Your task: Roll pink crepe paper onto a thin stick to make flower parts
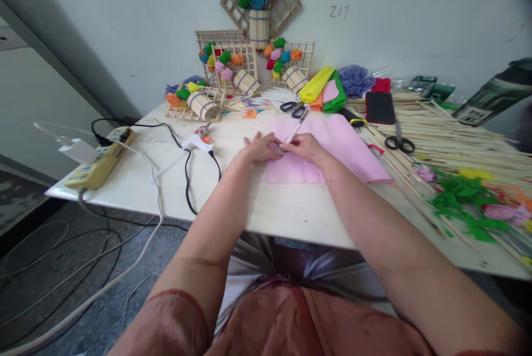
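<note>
Right now, your two hands are meeting at the near left corner of the pink paper sheet (332, 148), which is lying flat on the white desk (291, 212) in front of you. Your left hand (261, 148) is resting on the edge of the sheet, with its fingers bent down and pressing on the paper; I cannot tell if they are pinching anything. Your right hand (305, 147) is closing its fingers around a thin white stick-like tool (294, 132), probably a pen or a small knife, which is pointing away from you toward the blue-handled scissors (293, 108). The tip is too small to tell which one it is.

The sheet is looking very thin and soft, maybe crepe or tissue paper, so I think it is handling as a very light and fragile thing: it is tearing and wrinkling easily and sliding on the smooth desk. It is better taken near the edge, with flat fingers holding it down close to the working place.

Around you, a white glue gun (198, 140) with its black cable is lying to the left, a yellow power strip (100, 162) is sitting at the far left corner, and many bamboo sticks (449, 134) are spreading on the right with black scissors (399, 143) on them.
</note>
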Demonstrator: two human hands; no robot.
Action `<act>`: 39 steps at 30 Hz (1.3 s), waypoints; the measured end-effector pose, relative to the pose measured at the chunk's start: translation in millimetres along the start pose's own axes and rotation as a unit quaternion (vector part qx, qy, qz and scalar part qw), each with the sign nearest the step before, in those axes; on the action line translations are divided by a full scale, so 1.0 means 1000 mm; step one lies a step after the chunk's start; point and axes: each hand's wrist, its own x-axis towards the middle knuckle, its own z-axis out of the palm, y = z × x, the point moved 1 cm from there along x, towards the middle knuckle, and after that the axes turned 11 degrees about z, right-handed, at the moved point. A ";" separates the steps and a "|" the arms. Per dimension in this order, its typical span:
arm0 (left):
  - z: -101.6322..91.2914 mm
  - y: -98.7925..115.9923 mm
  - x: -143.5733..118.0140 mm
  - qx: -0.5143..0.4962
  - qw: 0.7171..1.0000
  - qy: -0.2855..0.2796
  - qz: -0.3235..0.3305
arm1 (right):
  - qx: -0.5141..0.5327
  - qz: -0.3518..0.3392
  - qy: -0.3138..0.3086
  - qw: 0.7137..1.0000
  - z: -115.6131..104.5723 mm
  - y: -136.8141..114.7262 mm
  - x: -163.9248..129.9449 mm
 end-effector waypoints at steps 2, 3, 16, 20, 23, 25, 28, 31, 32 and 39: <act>0.000 0.000 0.000 -0.001 1.000 0.000 0.000 | 0.000 -0.003 -0.003 1.000 0.000 0.000 0.000; 0.000 0.000 0.000 -0.001 1.000 0.000 0.000 | 0.000 -0.006 -0.005 1.000 -0.001 -0.001 0.000; -0.002 0.005 -0.004 -0.005 1.000 -0.002 0.002 | 0.082 0.005 0.001 0.997 -0.001 0.002 0.000; -0.004 0.007 -0.007 -0.009 1.000 0.001 0.002 | 0.152 0.004 0.011 0.988 -0.006 -0.002 -0.001; -0.004 0.008 -0.008 0.000 1.000 0.010 0.012 | 0.135 0.012 0.016 0.991 -0.012 -0.005 -0.002; -0.004 0.008 -0.007 0.010 1.000 0.017 0.019 | 0.107 0.032 0.018 0.994 -0.014 -0.005 -0.003; -0.003 0.010 -0.006 0.030 0.999 0.030 0.010 | 0.029 0.037 0.039 0.998 -0.016 -0.005 -0.003; -0.003 0.013 -0.004 0.037 0.999 0.028 -0.006 | -0.047 0.013 0.050 0.998 -0.016 -0.007 -0.006; -0.002 0.014 -0.004 0.035 0.999 0.028 -0.011 | -0.061 0.009 0.043 0.997 -0.015 -0.008 -0.007; 0.004 0.013 -0.002 0.043 0.996 0.075 -0.006 | -0.115 -0.004 0.018 0.993 -0.008 -0.016 -0.008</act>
